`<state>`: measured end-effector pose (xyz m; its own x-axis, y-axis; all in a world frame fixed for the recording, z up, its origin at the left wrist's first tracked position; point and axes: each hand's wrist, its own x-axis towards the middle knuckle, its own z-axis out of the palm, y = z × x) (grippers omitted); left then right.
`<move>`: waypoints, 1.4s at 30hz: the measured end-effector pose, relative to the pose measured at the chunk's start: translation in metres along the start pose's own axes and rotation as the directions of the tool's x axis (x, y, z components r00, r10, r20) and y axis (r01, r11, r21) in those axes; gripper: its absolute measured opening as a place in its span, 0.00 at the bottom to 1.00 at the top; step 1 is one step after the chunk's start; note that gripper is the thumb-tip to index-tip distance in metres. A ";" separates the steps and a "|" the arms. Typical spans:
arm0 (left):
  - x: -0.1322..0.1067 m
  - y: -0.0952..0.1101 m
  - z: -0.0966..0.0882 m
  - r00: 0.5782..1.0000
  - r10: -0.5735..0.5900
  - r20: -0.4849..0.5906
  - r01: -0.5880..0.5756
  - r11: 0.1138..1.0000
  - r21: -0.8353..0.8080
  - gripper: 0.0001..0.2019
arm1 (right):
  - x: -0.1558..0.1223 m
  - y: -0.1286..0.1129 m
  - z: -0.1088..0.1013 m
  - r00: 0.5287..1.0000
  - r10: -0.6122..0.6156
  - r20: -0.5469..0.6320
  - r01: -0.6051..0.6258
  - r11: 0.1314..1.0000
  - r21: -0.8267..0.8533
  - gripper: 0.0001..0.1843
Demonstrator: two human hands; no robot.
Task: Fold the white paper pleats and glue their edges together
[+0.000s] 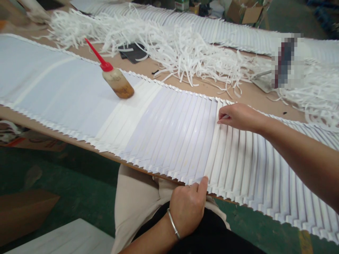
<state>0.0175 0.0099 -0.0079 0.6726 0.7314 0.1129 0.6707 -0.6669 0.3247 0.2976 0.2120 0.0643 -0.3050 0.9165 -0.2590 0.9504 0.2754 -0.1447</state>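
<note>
A long row of overlapping white paper sheets [169, 130] lies fanned across the brown table [206, 88]. My right hand [238, 116] pinches the far end of one white strip near the row's upper edge. My left hand [188, 206], with a metal bangle on the wrist, presses its thumb on the near end of the same strip at the table's front edge. A glue bottle [116, 81] with a long red nozzle lies tilted on the sheets to the left.
A heap of white paper shreds [169, 49] covers the table behind the row. Another fanned row of sheets [212, 28] runs along the far side. Cardboard boxes [243, 12] stand at the back. A green floor [66, 187] lies below.
</note>
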 end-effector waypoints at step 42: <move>0.009 -0.007 -0.004 0.990 0.048 -0.131 -0.040 0.997 0.063 0.24 | 0.065 0.071 0.027 0.961 0.177 -0.212 -0.133 0.969 0.206 0.08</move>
<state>0.0177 0.0211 -0.0054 0.6574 0.7108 0.2501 0.6616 -0.7034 0.2600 0.3433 0.2827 0.0116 -0.1122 0.9911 -0.0716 0.9491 0.0856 -0.3031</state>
